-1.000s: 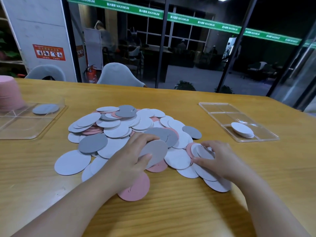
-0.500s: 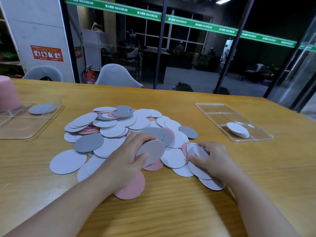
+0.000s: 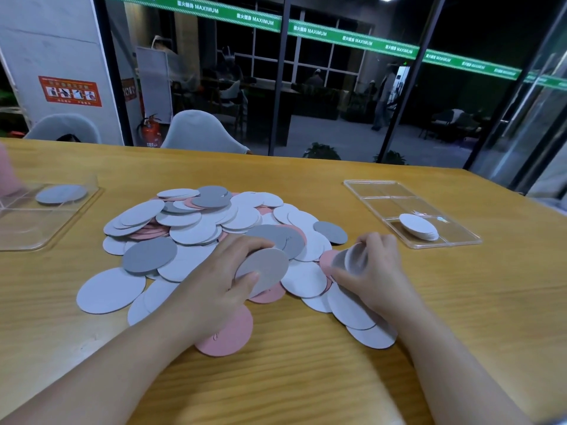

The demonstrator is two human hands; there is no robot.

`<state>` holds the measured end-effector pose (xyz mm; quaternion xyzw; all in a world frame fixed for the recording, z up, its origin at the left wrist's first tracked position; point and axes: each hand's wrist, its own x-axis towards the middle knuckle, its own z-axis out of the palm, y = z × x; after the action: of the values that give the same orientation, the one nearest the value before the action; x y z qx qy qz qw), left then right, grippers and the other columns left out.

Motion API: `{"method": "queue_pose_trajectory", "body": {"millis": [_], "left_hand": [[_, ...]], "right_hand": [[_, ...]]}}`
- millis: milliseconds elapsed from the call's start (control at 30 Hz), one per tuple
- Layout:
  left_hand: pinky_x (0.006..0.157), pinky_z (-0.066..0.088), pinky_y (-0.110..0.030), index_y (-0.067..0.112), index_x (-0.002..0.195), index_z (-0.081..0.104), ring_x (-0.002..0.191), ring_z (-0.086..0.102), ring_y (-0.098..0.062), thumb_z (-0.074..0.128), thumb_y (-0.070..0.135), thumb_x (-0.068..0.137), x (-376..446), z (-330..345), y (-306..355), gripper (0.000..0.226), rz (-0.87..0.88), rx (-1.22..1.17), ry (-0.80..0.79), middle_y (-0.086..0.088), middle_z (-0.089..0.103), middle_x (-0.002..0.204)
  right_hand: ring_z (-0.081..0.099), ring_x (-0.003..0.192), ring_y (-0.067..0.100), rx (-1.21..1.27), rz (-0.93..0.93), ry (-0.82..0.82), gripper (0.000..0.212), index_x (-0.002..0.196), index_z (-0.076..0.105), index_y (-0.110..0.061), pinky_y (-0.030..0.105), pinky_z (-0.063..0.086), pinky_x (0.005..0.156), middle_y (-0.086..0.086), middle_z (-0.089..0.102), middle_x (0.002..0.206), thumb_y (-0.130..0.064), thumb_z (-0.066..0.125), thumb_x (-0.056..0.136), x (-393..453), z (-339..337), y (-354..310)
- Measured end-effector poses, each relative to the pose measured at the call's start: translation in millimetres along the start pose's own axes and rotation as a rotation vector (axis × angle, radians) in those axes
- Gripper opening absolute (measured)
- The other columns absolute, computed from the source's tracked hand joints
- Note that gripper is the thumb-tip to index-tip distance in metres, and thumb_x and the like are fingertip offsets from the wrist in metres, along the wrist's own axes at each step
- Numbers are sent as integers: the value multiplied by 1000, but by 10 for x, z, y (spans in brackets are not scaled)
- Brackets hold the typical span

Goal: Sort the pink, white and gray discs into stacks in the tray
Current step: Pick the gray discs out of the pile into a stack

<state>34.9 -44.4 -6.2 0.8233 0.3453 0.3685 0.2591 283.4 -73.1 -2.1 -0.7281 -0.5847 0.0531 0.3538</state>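
Note:
A loose pile of pink, white and gray discs [image 3: 196,231] covers the middle of the wooden table. My left hand [image 3: 211,286] grips a gray disc [image 3: 267,269] at the pile's near edge, thumb on its face. My right hand [image 3: 377,271] holds a few white discs [image 3: 352,259] lifted on edge at the pile's right side. A clear tray [image 3: 383,191] at the right holds a small stack of white discs [image 3: 418,227] in its nearest compartment. A second clear tray [image 3: 36,231] at the left holds a gray disc [image 3: 61,194].
A pink stack [image 3: 7,170] stands blurred at the far left edge, by the left tray. Two gray chairs [image 3: 199,130] stand behind the table, in front of a glass wall. Bare wood lies near me and between the pile and each tray.
My right hand has raised its white discs off the table and tipped them on edge. My left hand keeps hold of the gray disc. The camera has shifted slightly.

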Motion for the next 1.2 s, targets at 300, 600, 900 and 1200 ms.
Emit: {"method": "queue_pose_trajectory", "body": {"millis": [300,600,900,1200], "left_hand": [[86,25,2,59,116,40,117,39,4,45,27,83,16,-9,4,46,-5,35,-5,32,41,114],[91,35,-15,65,117,42,102,49,-7,48,15,93,-2,5,9,56,-10,-1,-25,29,40,116],[88,25,2,67,117,37,117,39,6,41,29,85,12,29,-9,50,-12,4,17,32,40,117],[90,27,-2,58,114,44,119,38,8,36,59,82,20,60,15,33,55,40,-11,32,38,118]], "right_hand": [[52,80,11,89,-22,27,53,84,39,-32,37,50,66,-13,50,81,-57,76,56,-49,-121,-151],[42,90,-12,221,-180,-38,56,106,33,-25,0,32,72,-15,33,101,-67,44,70,-105,-84,-199],[52,94,3,374,-327,-158,25,95,44,-40,14,41,78,-26,48,100,-22,49,79,-223,21,-308],[50,64,1,447,-250,-150,24,72,58,-31,11,38,58,-13,59,71,-12,68,81,-286,115,-431]]}}
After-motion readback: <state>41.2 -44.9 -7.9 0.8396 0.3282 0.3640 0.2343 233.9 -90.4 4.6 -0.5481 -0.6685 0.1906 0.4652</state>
